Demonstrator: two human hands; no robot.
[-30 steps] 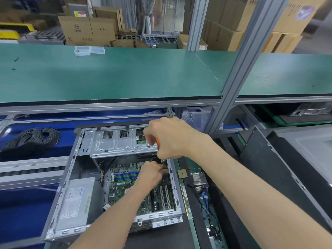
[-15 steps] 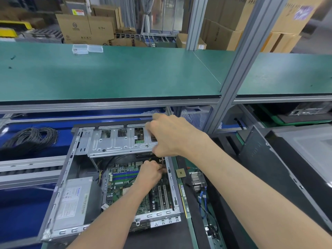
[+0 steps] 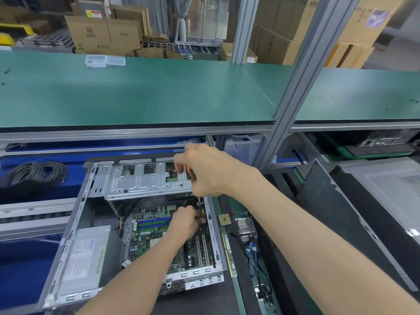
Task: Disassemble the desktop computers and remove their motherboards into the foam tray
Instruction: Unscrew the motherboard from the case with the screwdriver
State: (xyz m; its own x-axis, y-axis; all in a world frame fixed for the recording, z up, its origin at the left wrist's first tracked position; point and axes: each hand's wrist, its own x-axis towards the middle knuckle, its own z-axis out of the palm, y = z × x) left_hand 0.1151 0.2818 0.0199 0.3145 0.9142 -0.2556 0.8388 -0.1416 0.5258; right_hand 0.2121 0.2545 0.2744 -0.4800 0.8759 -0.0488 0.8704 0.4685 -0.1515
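The case point(image 3: 75, 226) is lying open on its side, and the motherboard point(image 3: 150, 237) is still seated flat in the bottom of it, between the PSU point(image 3: 84, 258) and the right wall. A screwdriver point(image 3: 189, 172) with an orange handle is gripped in the right hand point(image 3: 209, 171), shaft pointed down at the board's far right corner. The left hand point(image 3: 185, 223) is curled right at the tip, looks like the bit or a screw is being pinched and steadied there, though exactly what's between the fingers can't be made out.

Handling-wise, the board can be expected to be light but thin and a bit flexy, with sockets and slots that are easily damaged. It's probably best lifted by its bare edges, kept level, not grabbed by the RAM slots or anything sticking up. Cables near the drive cage point(image 3: 145, 180) could snag it on the way out. A loose CPU point(image 3: 224, 219) is sitting just right of the case. No foam tray can be clearly made out
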